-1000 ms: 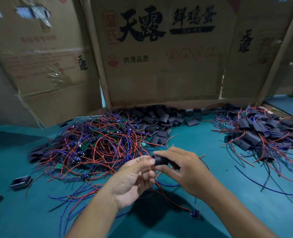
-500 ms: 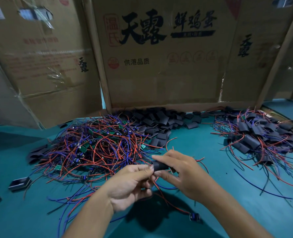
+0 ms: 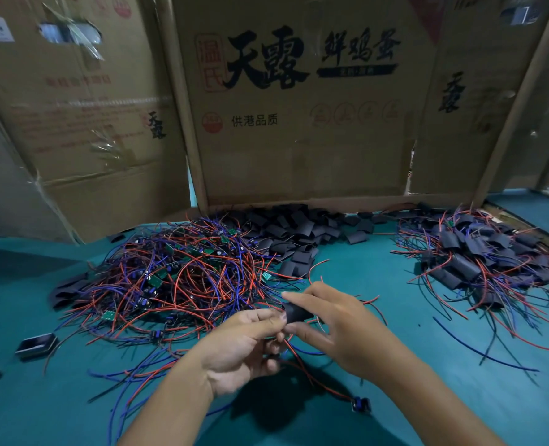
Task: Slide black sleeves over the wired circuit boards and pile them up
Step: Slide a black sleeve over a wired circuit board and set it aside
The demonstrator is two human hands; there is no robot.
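A black sleeve [image 3: 296,312] is pinched between thumb and fingers of my right hand [image 3: 337,329] above the teal table. My left hand [image 3: 241,346] meets its left end, fingers closed on the wired board going into it; the board itself is hidden. Red and blue wires [image 3: 302,362] trail down from my hands to a small blue part [image 3: 361,405] on the table. A tangle of unsleeved wired boards [image 3: 176,278] lies to the left. Loose black sleeves [image 3: 299,230] are heaped at the back. Sleeved boards [image 3: 472,255] are piled at the right.
Cardboard boxes [image 3: 299,123] wall off the back of the teal table [image 3: 379,284]. Two small dark trays [image 3: 37,345] lie at the left edge. A wooden strip [image 3: 520,220] borders the pile at the right.
Both hands have stayed together on the sleeve and sit slightly lower in the view. My left fingers have shifted at the sleeve's end.
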